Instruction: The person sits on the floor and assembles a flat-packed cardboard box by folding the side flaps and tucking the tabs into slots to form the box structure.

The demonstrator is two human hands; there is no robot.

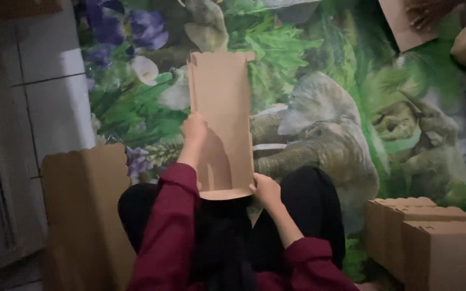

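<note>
A long brown paper bag (223,116) with a scalloped far edge is held out flat above my lap. My left hand (193,129) grips its left side about halfway along. My right hand (266,189) pinches the near right corner, where the near end curves open. Both arms wear dark red sleeves, and my legs in black trousers lie under the bag.
A stack of brown bags (84,210) stands at my left. Several upright folded bags (427,237) stand at my right. A mat printed with elephants and leaves (324,124) covers the floor; grey tiles (49,102) lie at the left. More brown paper (405,24) lies top right.
</note>
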